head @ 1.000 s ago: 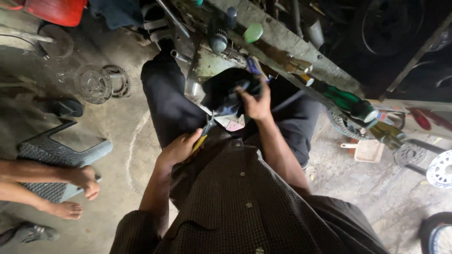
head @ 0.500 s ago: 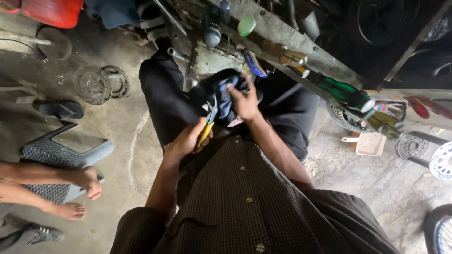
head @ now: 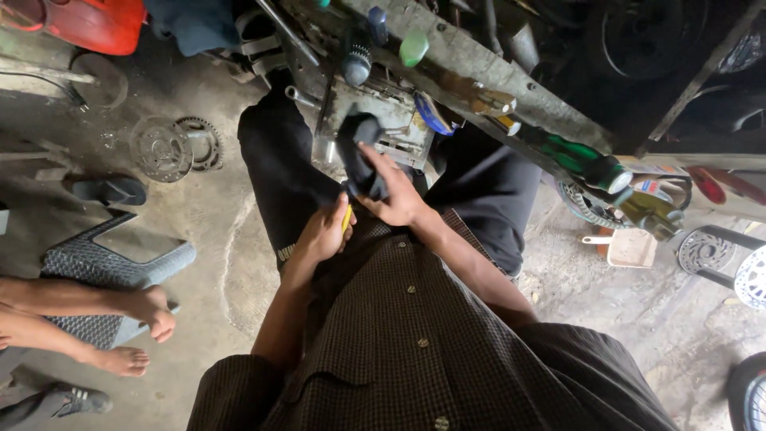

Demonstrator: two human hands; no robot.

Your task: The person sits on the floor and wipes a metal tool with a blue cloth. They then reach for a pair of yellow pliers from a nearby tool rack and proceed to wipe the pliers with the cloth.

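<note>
Dark cloth (head: 359, 156) sat over the lap, bunched and upright. Right hand (head: 395, 195) pinched its lower part, fingers stretched along it. Left hand (head: 323, 235) was closed round yellow-handled pliers (head: 347, 217) (jaws hidden behind the cloth). Cloth looked uncut; work seemed midway.

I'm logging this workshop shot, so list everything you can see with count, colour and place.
dark crumpled cloth: one, black, over the lap
yellow-handled pliers: one, mostly hidden in the left grip
round metal sprockets: two, grey, floor upper left
black sandal: one, floor left
grey woven plastic stool: one, left
red plastic container: one, top left
green-handled tool: one, bench right
another person's bare feet: two, lower left
left hand: gripping pliers
right hand: on cloth
</note>
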